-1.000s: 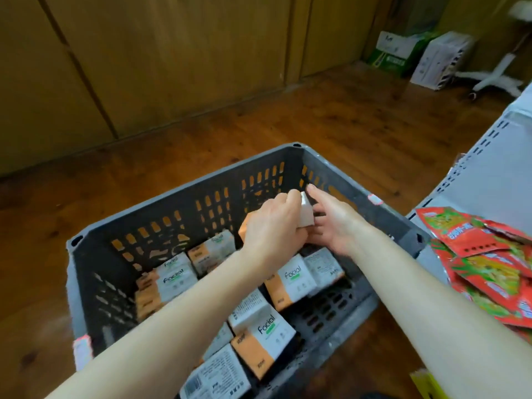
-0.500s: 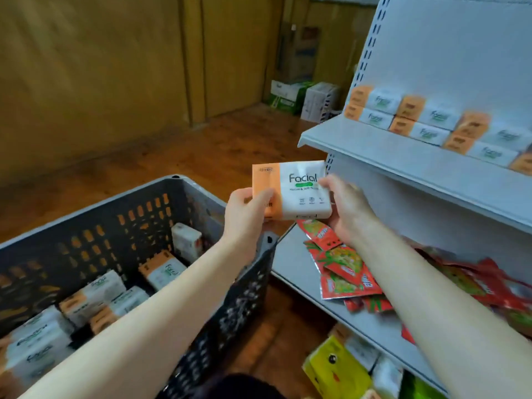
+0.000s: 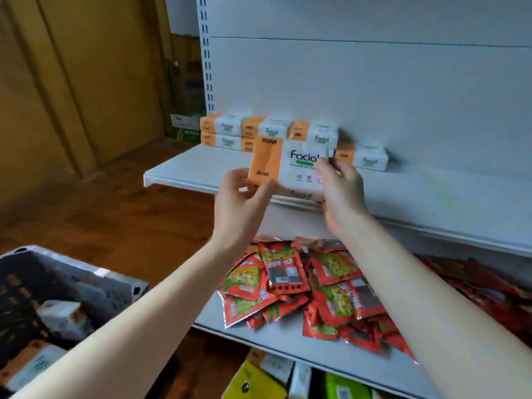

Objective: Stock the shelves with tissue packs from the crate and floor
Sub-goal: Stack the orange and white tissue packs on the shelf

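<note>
Both hands, left hand (image 3: 240, 201) and right hand (image 3: 341, 194), grip the tissue pack (image 3: 288, 168) by its ends (long axis sideways), just before the shelf (image 3: 198, 168).

This is a small shop, mid-restock. A white metal gondola shelf (image 3: 201, 168) with slotted uprights carries a row of identical tissue packs (image 3: 290, 133) along its back. Below that shelf, red snack sachets (image 3: 290, 275) lie heaped on another tier. Left of it, cartons (image 3: 184, 122) sit on a wooden floor.
</note>
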The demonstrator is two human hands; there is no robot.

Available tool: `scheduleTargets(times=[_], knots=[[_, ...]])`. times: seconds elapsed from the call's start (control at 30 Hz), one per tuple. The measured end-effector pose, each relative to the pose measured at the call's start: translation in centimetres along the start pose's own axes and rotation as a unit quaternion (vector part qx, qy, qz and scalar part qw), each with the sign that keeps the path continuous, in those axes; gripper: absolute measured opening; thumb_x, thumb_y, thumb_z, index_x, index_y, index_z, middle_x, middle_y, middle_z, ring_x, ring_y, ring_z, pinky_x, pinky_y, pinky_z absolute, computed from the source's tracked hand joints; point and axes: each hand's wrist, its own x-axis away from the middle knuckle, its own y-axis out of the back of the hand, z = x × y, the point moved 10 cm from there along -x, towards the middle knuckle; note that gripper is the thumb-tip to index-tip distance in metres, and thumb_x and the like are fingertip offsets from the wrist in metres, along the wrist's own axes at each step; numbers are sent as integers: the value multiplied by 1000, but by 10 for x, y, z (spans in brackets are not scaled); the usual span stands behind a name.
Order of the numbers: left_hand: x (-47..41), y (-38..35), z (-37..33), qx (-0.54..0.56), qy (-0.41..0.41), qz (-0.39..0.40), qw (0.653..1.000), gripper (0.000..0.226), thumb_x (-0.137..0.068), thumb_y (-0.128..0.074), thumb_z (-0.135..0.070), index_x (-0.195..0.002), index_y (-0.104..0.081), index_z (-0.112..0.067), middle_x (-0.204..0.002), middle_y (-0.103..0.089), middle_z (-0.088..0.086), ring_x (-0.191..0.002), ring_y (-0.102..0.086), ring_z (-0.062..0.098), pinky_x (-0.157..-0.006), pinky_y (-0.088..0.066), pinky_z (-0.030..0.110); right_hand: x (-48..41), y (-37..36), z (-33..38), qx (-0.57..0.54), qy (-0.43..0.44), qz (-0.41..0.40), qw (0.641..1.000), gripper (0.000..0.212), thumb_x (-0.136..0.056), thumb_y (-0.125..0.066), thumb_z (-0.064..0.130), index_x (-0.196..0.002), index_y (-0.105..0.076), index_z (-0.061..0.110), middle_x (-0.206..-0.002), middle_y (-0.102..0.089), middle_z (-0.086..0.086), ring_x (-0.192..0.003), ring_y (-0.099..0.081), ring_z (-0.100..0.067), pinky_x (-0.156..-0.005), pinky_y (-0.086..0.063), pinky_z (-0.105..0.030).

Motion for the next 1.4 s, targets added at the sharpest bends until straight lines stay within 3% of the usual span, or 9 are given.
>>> scheduleTargets(times=[0.17, 0.27, 0.4, 0.5, 0.7, 0.93, 1.17, 1.3, 1.4], knots=[[-22, -72, -9, -44, -14, 44, 998, 18, -81, -64, -22, -95, -64, -11, -83, -63, -1, -79, -60, 19, -71, -45, 30, -33, 55, 15, 88, 25, 26, 995, 21, -83, -62, 24, -105, -62, 23, -102, -66, 0, -87, -59, -13, -68, -43, -24], [-35, -113, -5, -74, -13, 80, 994, 21, -81, -65, -21, -100, -60, -12, -82, -61, -2, -76, -59, 16, -67, -45, 29, -59, 88, 12, 113, 32, -3, 993, 29, -84, -64, 23, -113, -58, 21, -110, -65, -2, -95, -60, -15, -74, -43, -24], [-51, -159, -4, -128, -39, 120, 984, 27, -82, -64, -17, -107, -57, -11, -93, -63, 0, -85, -64, 19, -68, -42, 21, -91, 105, 7, 122, 22, 24, 992, 37, -81, -68, 17, -117, -58, 11, -109, -67, -3, -84, -61, -8, -67, -43, -18], [-73, -184, -10, -185, -72, 121, 973, 21, -85, -61, -13, -105, -60, -7, -107, -63, 9, -87, -64, 23, -64, -36, 18, -114, 111, 13, 161, 45, 36, 985, 43, -78, -70, 10, -119, -57, 9, -109, -67, -2, -96, -62, -13, -73, -47, -19], [-114, -219, -36, -298, -149, 103, 937, 26, -83, -66, -24, -105, -65, -11, -110, -53, 11, -95, -56, 28, -84, -45, 34, -162, 123, 32, 190, 87, -26, 978, 41, -78, -68, 11, -117, -54, 9, -105, -62, 1, -95, -59, -14, -83, -47, -27], [-130, -227, -31, -392, -147, 72, 905, 36, -88, -59, -28, -121, -56, -15, -120, -49, 8, -105, -53, 27, -72, -39, 31, -192, 115, 4, 240, 57, -26, 969, 33, -85, -60, 19, -115, -52, 7, -113, -62, -7, -94, -56, -22, -78, -40, -27], [-129, -233, -21, -465, -196, 91, 859, 47, -86, -61, -27, -131, -47, -28, -114, -43, 7, -103, -49, 27, -67, -38, 30, -185, 112, -9, 315, 92, -7, 945, 71, -81, -65, 9, -143, -30, 18, -134, -49, -7, -125, -46, -26, -102, -39, -35], [-129, -235, -18, -464, -188, 86, 861, 45, -86, -62, -27, -129, -48, -27, -112, -43, 7, -101, -49, 27, -67, -38, 31, -184, 108, -13, 394, 91, 19, 914, 75, -86, -51, -2, -147, -17, 25, -144, -38, -6, -130, -39, -25, -104, -36, -34], [-129, -235, -18, -469, -188, 84, 859, 45, -87, -62, -26, -130, -47, -26, -113, -43, 8, -101, -50, 28, -68, -39, 32, -188, 110, -15, 369, 89, 11, 925, 75, -84, -48, -7, -147, -22, 23, -146, -38, -2, -131, -39, -23, -106, -36, -34]])
